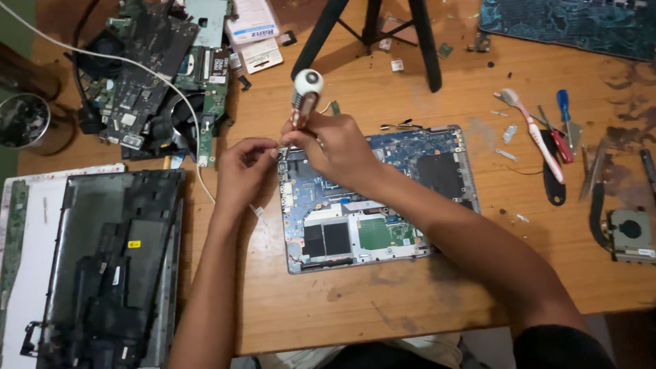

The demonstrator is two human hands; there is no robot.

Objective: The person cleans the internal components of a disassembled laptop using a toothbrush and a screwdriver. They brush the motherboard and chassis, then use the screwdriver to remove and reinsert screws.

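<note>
left hand [244, 164] pinches its fingertips [268, 149] shut on something too small to make out, just left of the screwdriver [303, 96]. right hand [335, 150] wraps its fingers closed on that screwdriver, held upright, tip down at the upper left corner of the laptop board [372, 198] beneath both hands.

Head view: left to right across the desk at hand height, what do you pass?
Dark laptop base shell → left hand → screwdriver with a white cap in the right hand → blue laptop motherboard → toothbrush → cooling fan.
</note>
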